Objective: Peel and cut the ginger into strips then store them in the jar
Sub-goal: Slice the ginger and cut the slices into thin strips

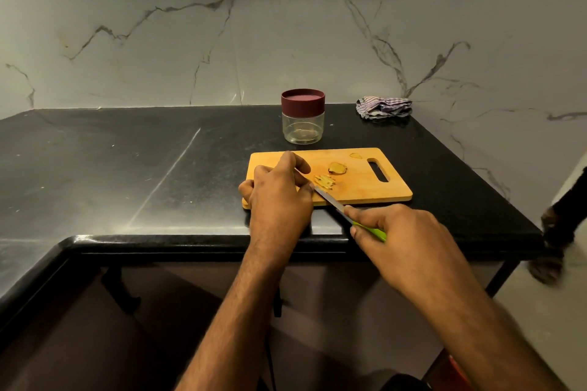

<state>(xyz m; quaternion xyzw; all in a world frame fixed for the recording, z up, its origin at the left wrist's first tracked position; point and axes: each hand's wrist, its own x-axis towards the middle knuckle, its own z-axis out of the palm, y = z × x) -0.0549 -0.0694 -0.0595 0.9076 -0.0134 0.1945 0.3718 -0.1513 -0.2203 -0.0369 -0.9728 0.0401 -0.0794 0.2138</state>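
- Gripped in the right hand (403,238), nearest the lens, is a green-handled knife (344,209); its blade runs up and to the left onto the chopping board (365,187), its tip hidden behind the left hand (279,197).
- Ginger strips (324,181) are seen in a small heap at the middle of the board, just beside the blade; their long axes are judged to lie roughly left to right, though the heap is too small for certainty.
- An uncut ginger slice (337,168) lies flat just behind the heap, and a smaller piece (356,155) near the board's far edge.
- Such thin strips are judged light, damp and easily scattered; they are best pinched together as a bunch or scooped on the blade.
- The left hand is pressed on the board with fingers curled; whether anything is held under it cannot be told.
- Behind the board, on the black worktop (127,174), the jar (302,116) stands upright with its maroon lid on.
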